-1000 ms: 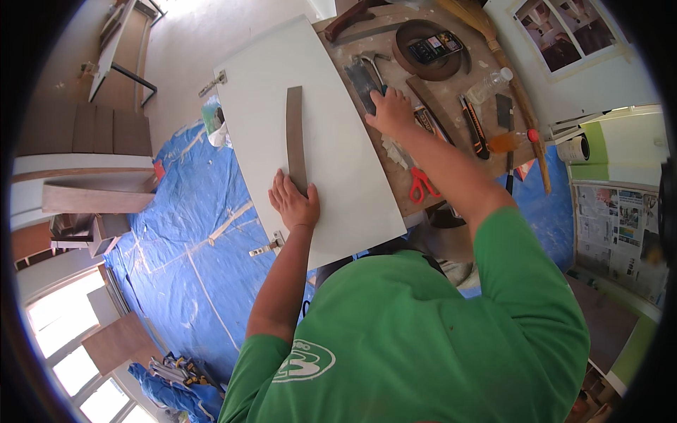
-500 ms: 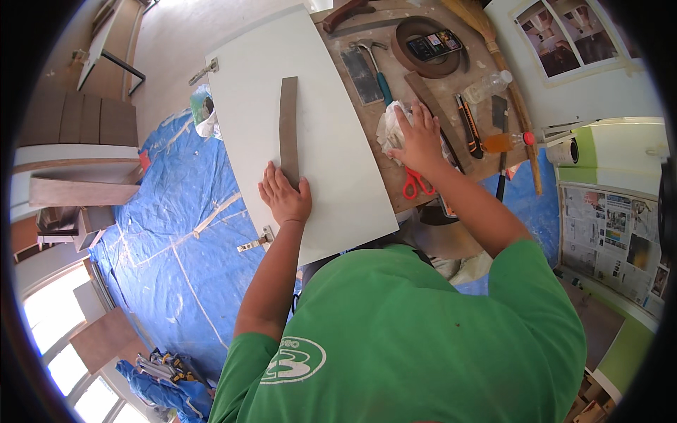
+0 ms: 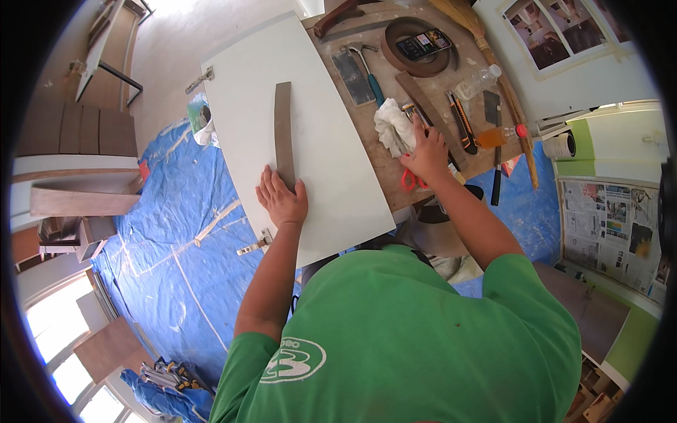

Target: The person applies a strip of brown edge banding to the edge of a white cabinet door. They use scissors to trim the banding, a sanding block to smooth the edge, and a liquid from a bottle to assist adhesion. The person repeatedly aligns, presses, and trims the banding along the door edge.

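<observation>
A slightly curved brown edge-banding strip lies on the white cabinet door panel. My left hand rests flat over the strip's near end, fingers spread. Over the brown worktop to the right, my right hand has its index finger stretched forward and its thumb apart; the other fingers are partly bent. A crumpled white cloth lies just left of it. Red-handled scissors lie partly under that hand. Beyond its fingertips runs a second brown strip; what lies beneath the palm is hidden.
A hammer, a coil of brown banding with a phone on it, an orange-black utility knife and bottles crowd the worktop. Metal hinges project from the door's left edge. Blue sheeting covers the floor.
My right hand has moved off the white cloth, rightward and nearer to me, with its fingers more bent. My left hand stays on the strip. The view has shifted slightly.
</observation>
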The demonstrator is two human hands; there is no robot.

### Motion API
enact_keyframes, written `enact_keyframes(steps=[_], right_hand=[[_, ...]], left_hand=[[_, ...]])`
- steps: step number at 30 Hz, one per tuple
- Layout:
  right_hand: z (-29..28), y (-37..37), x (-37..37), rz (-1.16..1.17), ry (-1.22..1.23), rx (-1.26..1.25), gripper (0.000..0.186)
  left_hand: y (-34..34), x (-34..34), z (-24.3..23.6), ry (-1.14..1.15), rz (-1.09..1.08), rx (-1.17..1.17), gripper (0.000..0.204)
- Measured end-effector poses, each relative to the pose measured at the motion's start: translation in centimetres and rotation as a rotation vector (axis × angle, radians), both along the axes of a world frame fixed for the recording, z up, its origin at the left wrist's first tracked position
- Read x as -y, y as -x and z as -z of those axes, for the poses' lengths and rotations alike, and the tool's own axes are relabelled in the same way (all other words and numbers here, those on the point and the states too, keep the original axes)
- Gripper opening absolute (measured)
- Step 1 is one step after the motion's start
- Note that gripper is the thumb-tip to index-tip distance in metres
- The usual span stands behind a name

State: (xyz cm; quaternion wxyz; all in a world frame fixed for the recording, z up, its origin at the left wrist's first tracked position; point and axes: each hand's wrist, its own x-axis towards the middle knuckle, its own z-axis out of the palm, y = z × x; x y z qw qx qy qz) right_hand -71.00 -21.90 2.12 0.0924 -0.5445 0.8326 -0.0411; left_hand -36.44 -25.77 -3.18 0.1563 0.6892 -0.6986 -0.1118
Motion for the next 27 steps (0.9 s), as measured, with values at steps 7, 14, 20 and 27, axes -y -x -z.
enact_keyframes(steps=[7,14,20,27], right_hand=[[2.1,1.1,0.5,0.044,0.072,-0.032,0.101],[-0.2,-0.6,-2.6,-0.122,0.190,-0.091,0.087],[1.8,1.2,-1.4,-0.105,0.270,0.044,0.057],[-3.6,1.7,3.4,0.040,0.507,0.283,0.032]], left_hand=[[0.1,0.0,-0.1,-0.005,0.001,-0.007,0.065],[0.0,-0.1,0.0,0.000,-0.002,0.001,0.065],[0.2,0.1,-0.1,0.019,0.008,-0.001,0.064],[-0.1,-0.1,0.3,0.011,-0.006,0.013,0.065]])
